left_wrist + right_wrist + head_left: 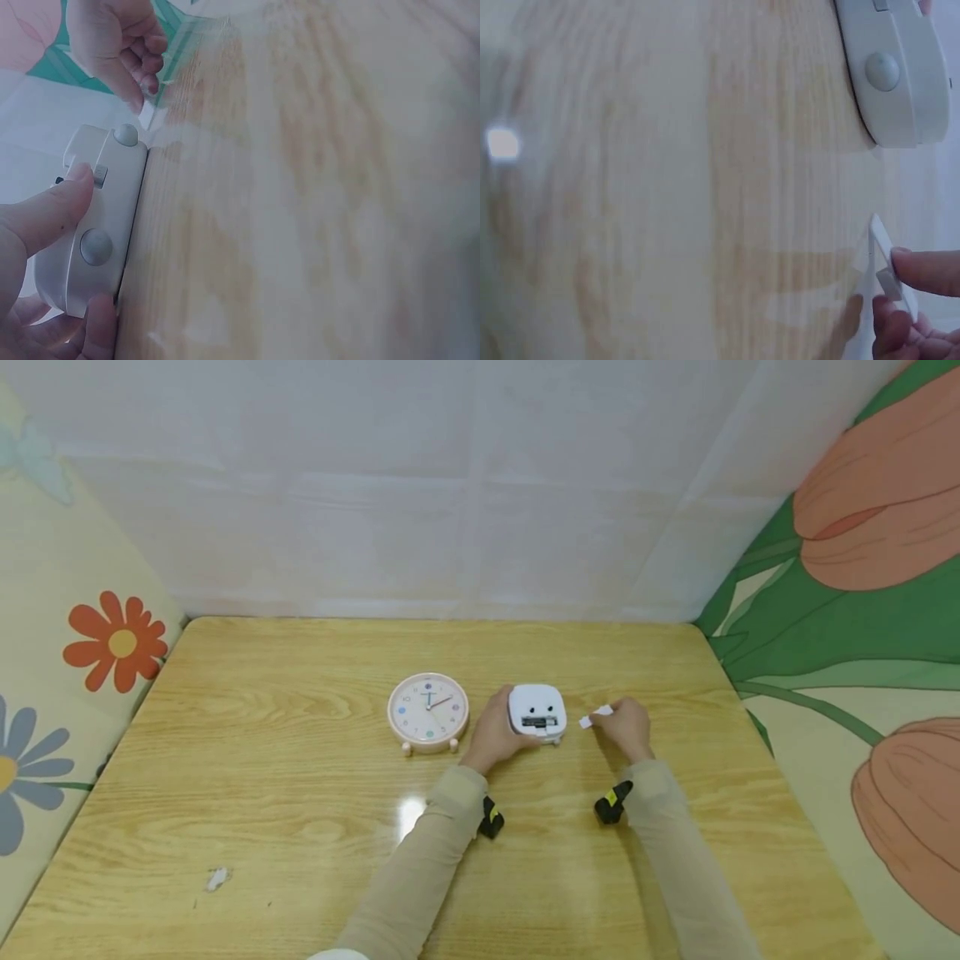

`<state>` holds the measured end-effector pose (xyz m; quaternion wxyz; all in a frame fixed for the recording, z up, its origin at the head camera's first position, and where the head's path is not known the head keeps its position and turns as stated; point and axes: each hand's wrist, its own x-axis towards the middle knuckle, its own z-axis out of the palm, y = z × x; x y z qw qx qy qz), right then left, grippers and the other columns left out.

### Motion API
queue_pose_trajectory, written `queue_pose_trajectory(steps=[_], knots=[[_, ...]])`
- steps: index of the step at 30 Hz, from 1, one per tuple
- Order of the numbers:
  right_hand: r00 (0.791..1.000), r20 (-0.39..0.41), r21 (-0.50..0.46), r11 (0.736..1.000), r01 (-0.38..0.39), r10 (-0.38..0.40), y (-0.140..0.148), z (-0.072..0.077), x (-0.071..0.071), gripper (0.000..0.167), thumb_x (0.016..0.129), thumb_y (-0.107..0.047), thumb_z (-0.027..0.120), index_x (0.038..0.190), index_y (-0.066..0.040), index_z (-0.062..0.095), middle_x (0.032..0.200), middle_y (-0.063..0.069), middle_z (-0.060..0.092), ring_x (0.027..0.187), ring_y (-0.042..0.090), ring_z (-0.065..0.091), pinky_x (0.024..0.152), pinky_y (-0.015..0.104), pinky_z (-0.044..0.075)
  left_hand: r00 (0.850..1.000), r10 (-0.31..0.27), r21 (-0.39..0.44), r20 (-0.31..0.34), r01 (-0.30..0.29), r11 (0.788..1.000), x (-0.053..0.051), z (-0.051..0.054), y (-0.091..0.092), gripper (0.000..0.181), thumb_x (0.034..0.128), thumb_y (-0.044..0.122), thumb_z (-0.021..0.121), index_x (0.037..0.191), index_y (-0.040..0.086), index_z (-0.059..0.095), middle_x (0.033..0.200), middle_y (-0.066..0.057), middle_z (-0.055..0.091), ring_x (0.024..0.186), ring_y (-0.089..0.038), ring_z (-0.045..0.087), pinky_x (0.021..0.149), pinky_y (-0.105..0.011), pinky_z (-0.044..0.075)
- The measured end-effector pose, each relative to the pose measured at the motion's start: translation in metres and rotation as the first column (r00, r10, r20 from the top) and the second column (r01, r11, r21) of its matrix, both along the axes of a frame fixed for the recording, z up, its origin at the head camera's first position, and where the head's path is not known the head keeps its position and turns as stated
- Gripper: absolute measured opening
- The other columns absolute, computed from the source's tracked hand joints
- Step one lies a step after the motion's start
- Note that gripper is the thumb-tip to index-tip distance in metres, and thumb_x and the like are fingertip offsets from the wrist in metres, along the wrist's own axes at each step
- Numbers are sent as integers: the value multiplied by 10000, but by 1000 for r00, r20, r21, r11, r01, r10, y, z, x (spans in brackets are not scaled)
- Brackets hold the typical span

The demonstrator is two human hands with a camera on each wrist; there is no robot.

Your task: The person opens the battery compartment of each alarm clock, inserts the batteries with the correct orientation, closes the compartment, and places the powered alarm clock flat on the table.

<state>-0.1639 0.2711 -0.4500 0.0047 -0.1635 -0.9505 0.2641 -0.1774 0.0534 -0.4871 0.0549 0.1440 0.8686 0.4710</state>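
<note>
A white square clock (537,700) lies face down on the table, its back turned up with the battery slot (539,723) uncovered. A dark battery shows in that slot. My left hand (498,731) grips the clock from its left side; in the left wrist view the thumb (56,210) presses its edge between two round feet (96,247). To the right of the clock, my right hand (628,727) pinches a small white battery cover (596,717) between thumb and fingers. In the right wrist view the cover (883,247) is held just above the table, apart from the clock.
A round pink alarm clock (428,710) with its dial up lies left of the white clock. The wooden table (300,793) has a pale worn patch (217,878) at the front left. A white cloth wall (420,510) stands behind it, with flower-printed cloth at both sides.
</note>
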Motion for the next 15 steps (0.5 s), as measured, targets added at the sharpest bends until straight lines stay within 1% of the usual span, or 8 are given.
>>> queue_pose_trajectory(steps=[2,4,9,15], knots=[[1000,-18,-15,1000,5,-5,1,-1,0,362,760,-153,680,946,149,604,923,279,612,831,393,556,736,448,457,1000,5,-4,10,-5,1000,0,0,1,1004,571,263,864,1384,54,312,1303,-109,460,1175,-239,442,1016,-366,338],[1000,-24,-41,999,14,-15,1,-2,0,369,770,-131,673,985,157,586,955,292,604,861,399,559,755,448,462,1000,14,-7,21,-14,1000,0,1,1,1023,578,266,861,1398,48,291,1338,-120,432,1205,-252,419,1030,-373,319],[999,1,-125,992,32,-32,2,-4,1,342,811,-90,645,1044,145,556,976,290,596,847,358,577,696,394,493,999,22,-10,27,-22,1000,1,1,1,1037,588,271,857,1408,33,269,1377,-142,389,1239,-275,384,1046,-380,294],[999,2,-179,983,36,-36,2,0,4,314,831,-92,622,1048,123,551,970,269,596,814,306,570,623,309,470,999,20,-14,26,-19,1000,1,2,2,1030,584,267,859,1403,35,279,1369,-138,399,1232,-270,392,1042,-380,301]])
